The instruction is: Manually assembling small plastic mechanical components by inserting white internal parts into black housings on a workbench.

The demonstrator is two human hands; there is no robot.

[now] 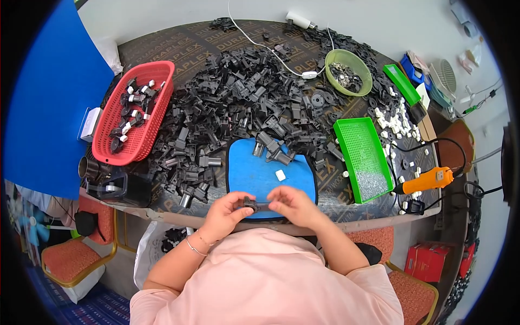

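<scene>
Your left hand [223, 215] pinches small black plastic part [250, 204] over blue fabric mat [246, 176]; right hand [295, 207] narrow beside it, grip unclear. Red latticed plastic basket [167, 89] holds seemingly finished pieces; large black plastic heap [244, 81] left.

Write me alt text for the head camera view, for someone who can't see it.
A person's left hand holds a small black part at the near edge of a blue mat, the right hand close beside it. Beyond lies a large heap of black pieces, with a red basket to the left and a green tray and orange power tool to the right.
</scene>
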